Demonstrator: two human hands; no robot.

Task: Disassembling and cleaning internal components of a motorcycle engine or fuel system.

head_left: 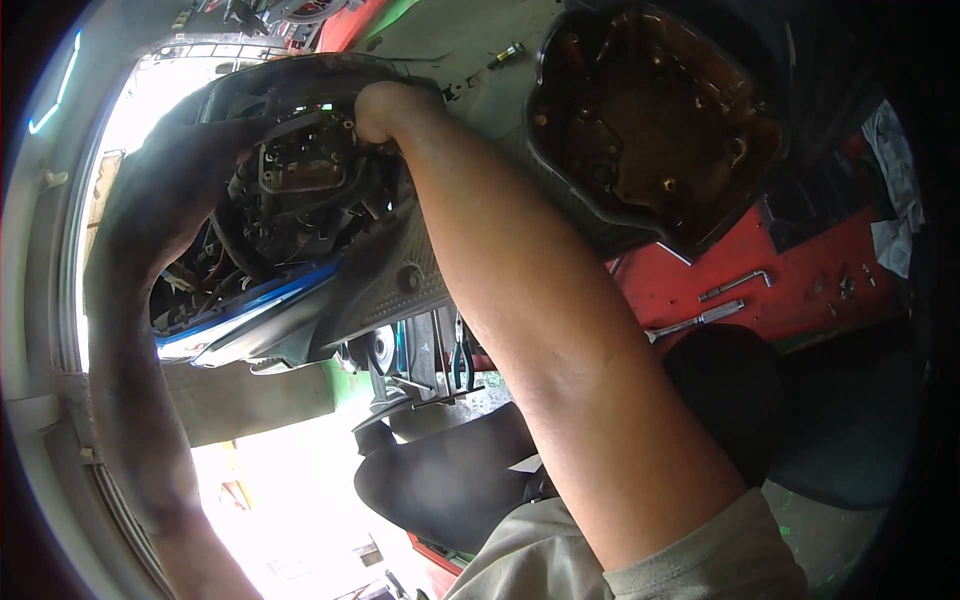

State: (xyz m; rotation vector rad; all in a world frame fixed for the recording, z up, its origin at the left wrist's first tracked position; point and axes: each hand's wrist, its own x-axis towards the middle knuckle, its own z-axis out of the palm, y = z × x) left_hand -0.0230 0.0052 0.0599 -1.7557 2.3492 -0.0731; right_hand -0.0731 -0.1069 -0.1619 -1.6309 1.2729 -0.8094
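Note:
The exposed engine (305, 165) sits inside a dark scooter body (410, 240) with blue trim (280, 283). My left hand (245, 135) reaches in from the left to the upper edge of the engine; it is in shadow, and its fingertips are too dim to make out. My right hand (385, 110) is curled at the engine's upper right, fingers bent down and mostly hidden, so what it grips is unclear. A large dark cover (650, 130) with an oily brown inside lies open side up to the right of my right forearm.
A red surface (700, 275) at right holds an L-shaped wrench (730, 285), a ratchet handle (700, 318), small parts (845, 290) and white cloth (890, 245). Pliers (461, 360) are beyond the scooter's lower edge. A small fitting (505, 55) lies near the cover. A window frame borders the left.

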